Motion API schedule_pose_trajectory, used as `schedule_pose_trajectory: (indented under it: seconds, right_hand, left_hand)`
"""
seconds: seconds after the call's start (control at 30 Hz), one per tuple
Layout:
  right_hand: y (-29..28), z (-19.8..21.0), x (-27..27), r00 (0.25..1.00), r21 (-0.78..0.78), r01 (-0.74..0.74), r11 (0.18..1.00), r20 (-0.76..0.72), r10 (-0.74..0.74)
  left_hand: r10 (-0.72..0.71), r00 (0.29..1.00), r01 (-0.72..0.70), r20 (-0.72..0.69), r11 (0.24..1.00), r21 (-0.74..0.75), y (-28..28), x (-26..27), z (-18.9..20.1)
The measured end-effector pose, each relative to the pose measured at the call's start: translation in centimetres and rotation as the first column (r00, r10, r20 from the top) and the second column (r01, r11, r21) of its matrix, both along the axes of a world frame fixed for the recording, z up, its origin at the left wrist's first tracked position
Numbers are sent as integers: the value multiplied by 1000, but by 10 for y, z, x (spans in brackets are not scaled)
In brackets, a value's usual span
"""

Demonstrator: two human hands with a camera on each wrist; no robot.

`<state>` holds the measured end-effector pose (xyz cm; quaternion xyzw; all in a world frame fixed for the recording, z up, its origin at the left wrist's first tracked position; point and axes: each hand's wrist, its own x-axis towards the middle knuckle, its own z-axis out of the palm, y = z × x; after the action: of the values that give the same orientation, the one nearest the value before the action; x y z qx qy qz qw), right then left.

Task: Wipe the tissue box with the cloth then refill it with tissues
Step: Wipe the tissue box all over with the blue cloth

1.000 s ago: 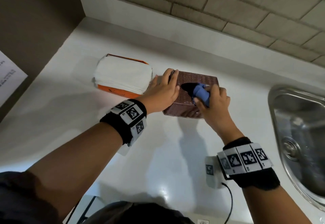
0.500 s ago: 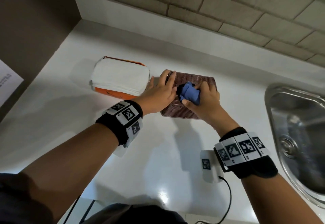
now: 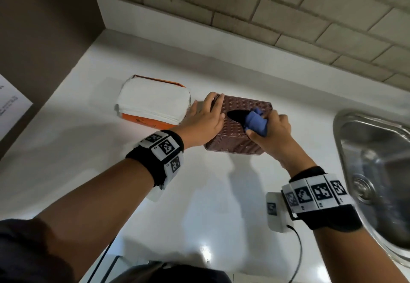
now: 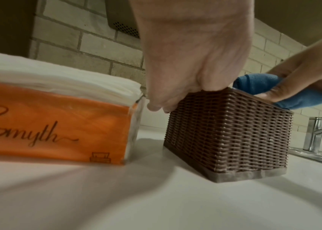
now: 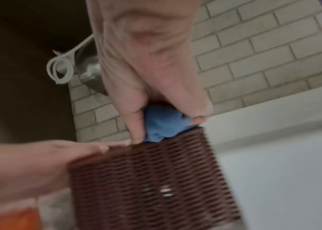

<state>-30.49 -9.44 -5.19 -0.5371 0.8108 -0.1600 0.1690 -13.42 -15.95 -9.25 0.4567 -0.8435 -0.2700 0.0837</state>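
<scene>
While the left hand (image 3: 204,123) clasps the wicker tissue box (image 3: 241,147) on the desk (image 3: 199,205), the right hand (image 3: 276,127), clenched on a blue cloth (image 3: 256,123), presses its top; refilling from the neighbouring tissue pack (image 3: 153,103) looks outstanding.

**A:** Gripping the balled-up blue cloth (image 3: 256,124) in the right hand (image 3: 275,127), yeah?

**B:** Yep, wrapped in curled fingers with the thumb on the near side, pressed down on top of the wicker tissue box (image 3: 248,105).

**A:** And over on the left hand (image 3: 204,123)?

**B:** Clamped over the box's left top edge, palm down, fingertips hooked down the side. Reaching forward with left forearm (image 3: 106,194) and right forearm (image 3: 366,260), angled in toward each other.
</scene>
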Motion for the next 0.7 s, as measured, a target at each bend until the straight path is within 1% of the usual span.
schedule_pose_trajectory:
  seconds: [0.07,0.13,0.23,0.3,0.33,0.37,0.4,0.43,0.47,0.5,0.53,0.57,0.6,0.63,0.67,0.7]
  right_hand:
    - [-5,-5,20,998,-6,-60,998,-32,60]
    - [-6,-10,30,992,-36,-128,991,-25,127]
    - [1,-8,1,993,-69,-120,990,-19,119]
    - [6,-4,-29,998,-70,-56,996,-12,55]
    - [9,-2,-43,998,-90,-21,996,51,26]
    - [13,1,-55,985,-132,16,991,171,6]
    - [16,5,-63,951,-204,65,977,311,2]
    - [21,9,-69,920,-292,106,951,391,18]
    - [25,11,-72,909,-383,122,915,414,52]
    - [29,12,-72,924,-455,106,884,374,82]
    - [31,10,-69,946,-492,62,868,305,106]
    - [31,3,-64,975,-478,-35,878,177,135]
    - [31,-6,-59,982,-409,-149,900,47,183]
    - [30,-17,-53,972,-326,-236,916,-62,228]
    - [33,-26,-47,960,-275,-277,921,-113,255]
    - [37,-33,-43,958,-262,-285,922,-119,262]
  left_hand:
    - [0,1000,0,20,1000,0,-1,0,0]
    - [-13,999,12,36,1000,20,-1,-1,-2]
    - [-4,1000,4,13,1000,5,-1,-2,-5]
    - [-17,1000,17,16,1000,-8,-2,-2,-5]
    - [-24,999,24,27,1000,-16,-2,-1,-7]
    - [-25,999,26,43,999,-37,-2,-1,-7]
    - [-21,998,25,64,997,-69,-3,0,-10]
    - [-14,996,23,86,994,-108,-2,1,-10]
    - [-5,995,19,104,990,-136,0,1,-10]
    - [-2,993,20,120,988,-152,5,-1,-9]
    - [-7,991,28,132,987,-156,10,-5,-8]
    - [-21,989,43,144,988,-151,17,-9,-8]
    - [-29,988,53,153,986,-156,23,-14,-9]
    - [-20,988,47,155,984,-172,27,-18,-10]
    - [-2,988,32,156,981,-191,30,-20,-10]
    - [17,987,16,158,979,-204,32,-21,-10]
